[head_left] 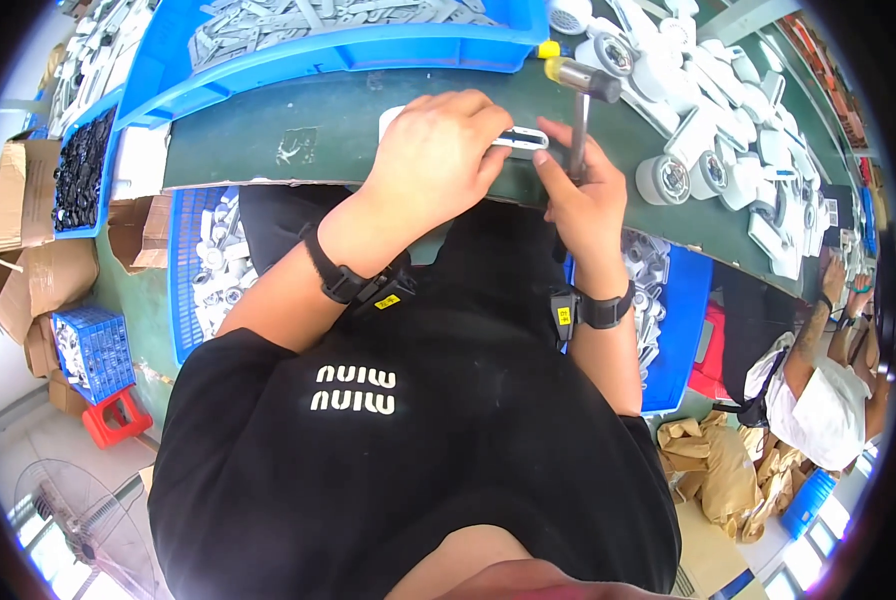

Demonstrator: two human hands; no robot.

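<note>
My left hand (433,155) is closed over a long white plastic part (538,140) at the front of the green worktable. The part's rounded right end, with a dark slot along it, sticks out past my fingers. Beneath that end is the thumb of my right hand (590,195), its index finger just above. A small mallet (579,110) stands up out of my right hand, its metal handle between thumb and fingers. Its cylindrical head is grey with a yellowish face on the left. The lower end of the handle is hidden in the palm.
Behind my hands, a blue tray (368,50) holds many flat grey strips. White round-headed plastic housings (708,175) are heaped on the right of the table (268,110). Blue crates (190,290) of white parts sit below the table edge. Another person's arms (813,330) show at far right.
</note>
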